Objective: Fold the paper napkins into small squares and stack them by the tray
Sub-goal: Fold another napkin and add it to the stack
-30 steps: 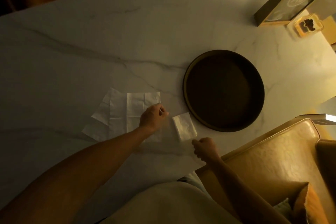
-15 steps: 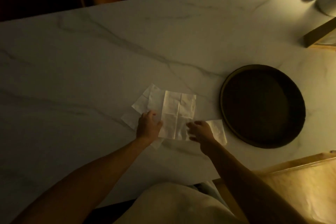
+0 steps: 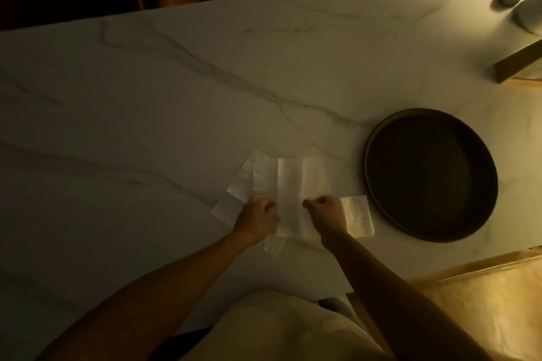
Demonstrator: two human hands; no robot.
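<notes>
Napkin (image 3: 302,182), unfolded, lies flat on table (image 3: 146,126); left hand (image 3: 258,215) and right hand (image 3: 325,211) pinch its near half. Folded square (image 3: 357,215) just right of right hand, beside tray (image 3: 370,184).

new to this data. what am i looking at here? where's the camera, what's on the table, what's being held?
No robot here: a person works with two bare hands. The one view comes from a wide-angle camera worn on the head, looking forward and down, so the arms enter from the bottom.

The surface is a marble table. On it sit a dark round tray, a pile of open napkins, and one folded napkin beside the tray.

The left hand and right hand each pinch a side of the top napkin, which lies flat, partly over the pile. Both grips look closed on it, though the light is dim. Blurred items at the far right corner cannot be identified.
</notes>
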